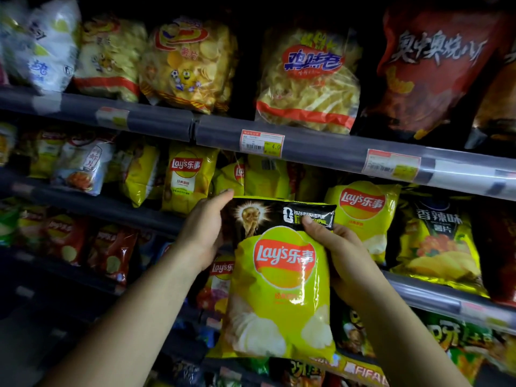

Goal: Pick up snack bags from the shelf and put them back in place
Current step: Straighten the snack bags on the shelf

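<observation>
A yellow-green Lay's chip bag [279, 289] with a black top band hangs upright in front of the middle shelf, between both hands. My left hand [205, 233] grips its upper left edge, fingers curled behind the bag. My right hand [344, 255] holds the upper right side, thumb pressed on the black band. Behind the bag's top, a gap on the middle shelf shows more yellow Lay's bags [262, 177].
Grey shelf rails [321, 149] with price tags [262, 142] run across. The top shelf holds clear bags of chips [307, 82] and a red bag [430, 71]. Yellow Lay's bags [363, 210] and a spicy-flavour bag [438, 238] stand to the right. Red bags [111, 252] fill the lower left.
</observation>
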The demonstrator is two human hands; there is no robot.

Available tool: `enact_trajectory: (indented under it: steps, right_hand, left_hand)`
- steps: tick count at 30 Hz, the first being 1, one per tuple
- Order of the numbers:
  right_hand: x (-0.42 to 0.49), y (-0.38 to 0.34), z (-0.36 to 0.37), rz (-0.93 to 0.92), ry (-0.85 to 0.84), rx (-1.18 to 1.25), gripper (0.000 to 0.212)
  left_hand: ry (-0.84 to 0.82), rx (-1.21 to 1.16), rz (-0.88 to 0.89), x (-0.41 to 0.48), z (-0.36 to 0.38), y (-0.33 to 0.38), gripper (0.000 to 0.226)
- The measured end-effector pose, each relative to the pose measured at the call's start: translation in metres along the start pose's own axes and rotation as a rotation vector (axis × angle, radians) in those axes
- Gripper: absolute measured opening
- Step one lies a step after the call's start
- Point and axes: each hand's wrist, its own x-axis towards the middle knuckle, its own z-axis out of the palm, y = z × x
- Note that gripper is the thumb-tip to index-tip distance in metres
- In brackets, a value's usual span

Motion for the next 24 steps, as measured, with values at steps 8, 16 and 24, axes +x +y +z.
enact_trajectory:
  steps: [8,16,24]
  right_hand:
    - [0.022,-0.008,-0.003,-0.033,0.159,-0.101,0.053]
    - [0.003,0.007,-0.019,0.075,-0.146,-0.349,0.056]
    - [0.063,0.014,0.001,-0.049,0.152,-0.506,0.067]
  left_hand:
    - [-0.270,0.324,-0.018,-0.030,0.001,-0.030,0.045]
    - [-0.200,0.290,0.020,0.019,-0.006,-0.025,0.045]
    - [0.057,0.401,0.212,0.047,-0.009,-0.039,0.058]
